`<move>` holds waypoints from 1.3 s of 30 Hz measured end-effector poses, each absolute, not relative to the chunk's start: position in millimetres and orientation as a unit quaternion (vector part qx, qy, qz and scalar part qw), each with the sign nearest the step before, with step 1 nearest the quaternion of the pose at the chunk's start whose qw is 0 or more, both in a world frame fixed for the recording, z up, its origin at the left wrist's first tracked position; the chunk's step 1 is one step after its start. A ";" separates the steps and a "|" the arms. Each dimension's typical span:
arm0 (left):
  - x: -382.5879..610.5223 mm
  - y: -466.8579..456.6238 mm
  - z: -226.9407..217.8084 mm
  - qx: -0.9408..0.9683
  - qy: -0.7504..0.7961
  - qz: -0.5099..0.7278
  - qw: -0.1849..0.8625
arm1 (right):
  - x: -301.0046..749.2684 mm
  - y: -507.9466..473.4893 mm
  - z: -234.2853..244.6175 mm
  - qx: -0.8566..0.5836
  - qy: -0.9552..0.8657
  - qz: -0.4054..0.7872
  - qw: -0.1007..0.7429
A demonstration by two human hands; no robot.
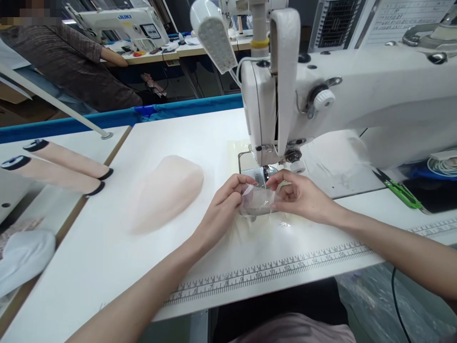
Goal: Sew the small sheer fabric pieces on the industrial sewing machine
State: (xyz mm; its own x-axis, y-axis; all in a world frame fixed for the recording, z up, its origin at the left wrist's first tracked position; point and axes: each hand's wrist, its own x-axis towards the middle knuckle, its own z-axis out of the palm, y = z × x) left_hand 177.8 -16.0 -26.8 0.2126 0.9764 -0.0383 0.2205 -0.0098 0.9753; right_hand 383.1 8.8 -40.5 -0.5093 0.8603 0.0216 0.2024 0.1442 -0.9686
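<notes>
Just in front of the needle of a white sewing machine (262, 109), both hands pinch a small see-through piece of material (257, 200); whether it is thin film or sheer fabric I cannot tell. My left hand (223, 202) grips its left edge between thumb and fingers. At the opposite edge, my right hand (303, 194) holds it with thumb and bent fingers, close to the presser foot (266, 174). A pale pink sheer fabric piece (171, 190), rounded in outline, lies on the white tabletop (117, 267) to the left of my left hand.
Green-handled scissors (403, 193) and a dark flat object (432, 195) lie right. A ruler strip (257, 276) follows the front edge. Two pinkish thread cones (67, 166) lie left, near white cloth (26, 259). A person (71, 62) sits behind the blue trough (193, 107).
</notes>
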 end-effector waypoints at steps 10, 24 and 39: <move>188.0 -22.3 -34.2 0.699 0.526 0.339 0.347 | 380.9 4.2 -38.4 -0.392 -0.673 0.513 0.360; 185.6 -23.0 -42.2 0.781 0.454 0.395 0.165 | 380.2 0.0 -42.2 -0.327 -0.756 0.394 0.407; 182.6 -24.7 -43.0 0.822 0.397 0.408 -0.015 | 379.5 -0.8 -47.1 -0.288 -0.795 0.326 0.423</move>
